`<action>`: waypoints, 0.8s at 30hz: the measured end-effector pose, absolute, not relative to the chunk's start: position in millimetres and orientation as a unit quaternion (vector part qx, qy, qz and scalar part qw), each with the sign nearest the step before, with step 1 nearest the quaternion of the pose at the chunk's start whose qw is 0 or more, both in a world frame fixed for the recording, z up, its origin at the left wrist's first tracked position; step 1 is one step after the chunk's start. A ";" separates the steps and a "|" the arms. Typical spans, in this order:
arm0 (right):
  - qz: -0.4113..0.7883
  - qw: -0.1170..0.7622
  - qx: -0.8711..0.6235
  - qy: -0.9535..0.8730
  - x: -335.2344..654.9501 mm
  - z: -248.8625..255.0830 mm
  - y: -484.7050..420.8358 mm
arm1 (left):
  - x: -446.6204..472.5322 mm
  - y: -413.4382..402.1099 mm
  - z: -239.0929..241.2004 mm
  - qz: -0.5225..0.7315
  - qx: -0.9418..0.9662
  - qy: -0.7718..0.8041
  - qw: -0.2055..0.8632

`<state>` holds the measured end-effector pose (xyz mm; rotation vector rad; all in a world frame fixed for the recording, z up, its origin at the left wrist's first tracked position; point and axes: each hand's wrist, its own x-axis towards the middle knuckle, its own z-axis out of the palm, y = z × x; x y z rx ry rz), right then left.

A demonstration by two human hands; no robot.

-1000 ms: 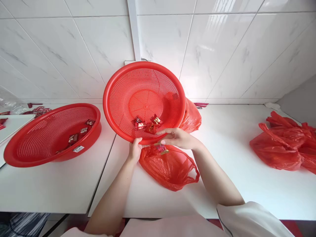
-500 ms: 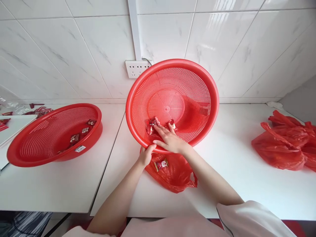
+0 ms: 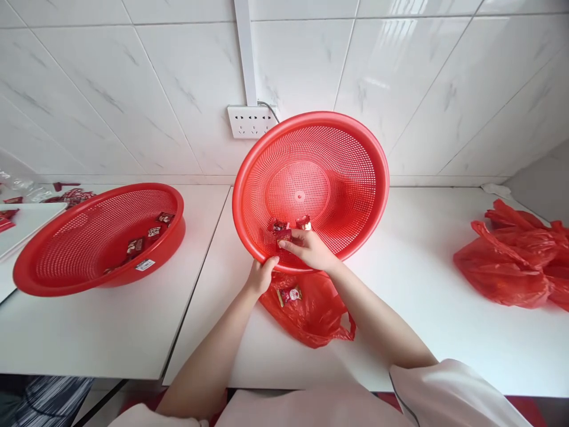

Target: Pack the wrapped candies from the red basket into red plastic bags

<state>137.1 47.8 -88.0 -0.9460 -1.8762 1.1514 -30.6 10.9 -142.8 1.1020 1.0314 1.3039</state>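
Observation:
A red plastic basket (image 3: 311, 121) with mesh walls is tilted toward me. My left hand (image 3: 262, 276) grips its near rim, thumb over the edge. Inside the basket, my right hand (image 3: 311, 249) pinches a small dark red wrapped candy (image 3: 283, 237) between thumb and fingers. Beside it lie another wrapped candy (image 3: 304, 223) with a gold end and a dark one (image 3: 278, 225), partly covered. Under the near rim a red plastic bag (image 3: 317, 314) lies spread on the table, with one red-and-gold wrapped candy (image 3: 290, 295) on it.
To the left stands a second red basket (image 3: 98, 213) with several dark wrapped candies. A white tray (image 3: 26, 228) and more wrapped packets lie beyond it. At the right sits a tied red bag (image 3: 507, 261). A socket strip (image 3: 251, 122) is on the tiled wall.
My right hand has gone from spread fingers over the candies to a pinch on one of them. The basket has shifted slightly; my left hand keeps its hold on the rim.

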 end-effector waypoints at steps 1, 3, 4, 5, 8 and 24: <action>0.514 0.367 -0.354 -0.690 137.8 -87.9 48.7 | -32.1 12.1 -142.2 0.556 0.458 0.435 0.541; 0.621 0.362 -0.320 -0.618 140.7 -86.5 50.6 | -36.3 15.2 -141.7 0.568 0.442 0.442 0.535; 0.650 0.362 -0.311 -0.591 142.5 -85.4 51.3 | -38.7 17.0 -141.6 0.574 0.429 0.451 0.532; 0.663 0.366 -0.310 -0.576 144.3 -84.1 51.8 | -41.1 18.9 -141.5 0.579 0.414 0.459 0.532; 0.657 0.359 -0.304 -0.590 148.7 -79.6 51.3 | -47.4 24.2 -140.4 0.590 0.373 0.469 0.541; 0.280 0.358 -0.437 -0.776 155.9 -78.8 54.7 | -49.2 24.7 -136.6 0.590 0.377 0.455 0.550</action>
